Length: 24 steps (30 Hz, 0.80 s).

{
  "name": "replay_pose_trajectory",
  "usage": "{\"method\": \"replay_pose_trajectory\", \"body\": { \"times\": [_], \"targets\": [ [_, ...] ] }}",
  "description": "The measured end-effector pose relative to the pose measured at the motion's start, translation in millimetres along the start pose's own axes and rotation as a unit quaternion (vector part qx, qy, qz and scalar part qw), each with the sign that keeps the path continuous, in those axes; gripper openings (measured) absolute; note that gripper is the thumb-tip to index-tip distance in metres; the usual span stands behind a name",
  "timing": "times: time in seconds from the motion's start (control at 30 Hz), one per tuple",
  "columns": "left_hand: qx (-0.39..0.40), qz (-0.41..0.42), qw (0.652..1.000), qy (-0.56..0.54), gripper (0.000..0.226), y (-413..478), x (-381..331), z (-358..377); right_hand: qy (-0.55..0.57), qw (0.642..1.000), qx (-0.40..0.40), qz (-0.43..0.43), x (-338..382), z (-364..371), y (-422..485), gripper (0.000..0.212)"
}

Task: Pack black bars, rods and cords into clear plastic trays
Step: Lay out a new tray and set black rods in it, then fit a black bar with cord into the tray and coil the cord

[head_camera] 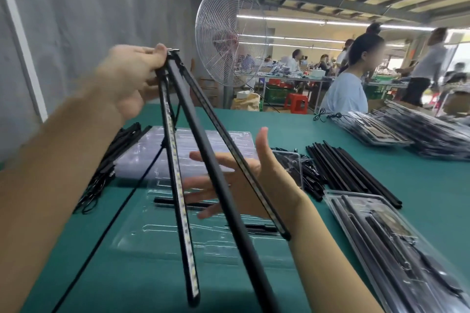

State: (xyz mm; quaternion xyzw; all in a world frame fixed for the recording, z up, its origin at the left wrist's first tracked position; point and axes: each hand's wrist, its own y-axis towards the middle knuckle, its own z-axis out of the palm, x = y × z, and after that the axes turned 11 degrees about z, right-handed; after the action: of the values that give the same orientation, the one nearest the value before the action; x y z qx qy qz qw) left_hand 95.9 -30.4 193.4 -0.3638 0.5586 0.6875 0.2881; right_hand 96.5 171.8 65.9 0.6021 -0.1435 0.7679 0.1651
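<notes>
We see three black bars (218,178) pinched together at their top ends in the left grip (134,71) and fanning out downward. The leftmost shows a pale strip of lights along its face. A thin black cord (119,211) hangs from the same ends. Under the right grip (241,180), whose fingers are spread behind the bars, a clear tray (157,239) lies flat on the bench with short black pieces in it. Loose black rods (348,173) lie right of that grip.

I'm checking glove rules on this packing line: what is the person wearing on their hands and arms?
Nothing that shows. The left hand and right hand are bare: no gloves, no visible ring. The left forearm and right forearm show no sleeve, watch or bracelet within the frame, though blur could hide small details.
</notes>
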Motion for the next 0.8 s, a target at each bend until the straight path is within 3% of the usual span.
{"method": "replay_pose_trajectory", "body": {
  "times": [0.07, 0.13, 0.23, 0.33, 0.47, 0.53, 0.7, 0.8],
  "targets": [
    [-0.061, -0.034, 0.997, -0.033, 0.022, 6, 10, -2, -0.01, 0.999, 0.051, 0.006, -1, 8, -3, 0.101],
    [-0.1, -0.075, 0.989, -0.076, 0.021, 9, 22, -8, -0.037, 0.998, 0.047, 0.002, -1, 15, -4, 0.099],
    [-0.145, -0.081, 0.98, -0.108, 0.023, 8, 38, -8, -0.07, 0.994, -0.081, -0.002, 8, 30, 2, 0.102],
    [-0.174, -0.051, 0.978, -0.108, 0.031, 2, 42, 12, -0.09, 0.977, -0.196, 0.001, 20, 47, 16, 0.055],
    [-0.202, 0.009, 0.974, -0.1, 0.031, 0, 30, 38, -0.03, 0.992, -0.12, -0.026, 18, 50, 3, 0.013],
    [-0.185, 0.017, 0.976, -0.116, 0.027, -2, 25, 47, 0.008, 0.992, -0.116, -0.048, 15, 50, 1, 0.012],
    [-0.082, 0.022, 0.994, -0.076, 0.025, -17, 29, 66, 0.051, 0.992, -0.107, -0.037, -5, 59, 27, 0.036],
    [-0.012, 0.039, 0.997, -0.062, 0.026, -22, 29, 65, 0.063, 0.99, -0.114, -0.061, -9, 63, 35, 0.027]
  ]
}}
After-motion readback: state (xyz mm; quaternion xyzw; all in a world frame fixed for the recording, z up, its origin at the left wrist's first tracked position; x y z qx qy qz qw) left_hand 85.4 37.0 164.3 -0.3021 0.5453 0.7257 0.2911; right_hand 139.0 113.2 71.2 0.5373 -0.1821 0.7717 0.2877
